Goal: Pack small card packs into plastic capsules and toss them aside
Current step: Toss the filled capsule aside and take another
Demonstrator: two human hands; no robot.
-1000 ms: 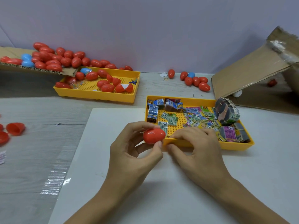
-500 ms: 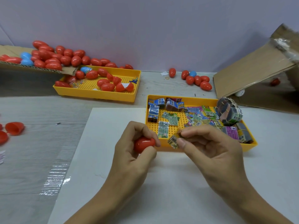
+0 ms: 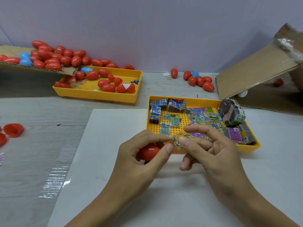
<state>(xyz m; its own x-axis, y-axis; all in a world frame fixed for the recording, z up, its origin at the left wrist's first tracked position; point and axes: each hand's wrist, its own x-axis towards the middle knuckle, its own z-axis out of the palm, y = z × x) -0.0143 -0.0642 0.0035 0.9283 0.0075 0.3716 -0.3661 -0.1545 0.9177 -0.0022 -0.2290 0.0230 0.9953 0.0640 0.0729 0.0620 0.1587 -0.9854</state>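
Glossy plastic capsule [image 3: 148, 153], film-wrapped card pack [image 3: 175, 142] (shiny), pegged plastic tray [image 3: 246, 149], matt white board [image 3: 114, 128]

A small card pack [image 3: 175, 142], wrapped in clear film with green print and a "6" on it, sat pinched between fingertips just in front of the near tray's front wall. Beside it, a glossy red capsule [image 3: 149, 153] lay cupped in the left palm, partly hidden by fingers. More packs [image 3: 199, 117] lay scattered flat in the yellow tray [image 3: 246, 149]; closed red capsules [image 3: 105, 82] filled the far one.
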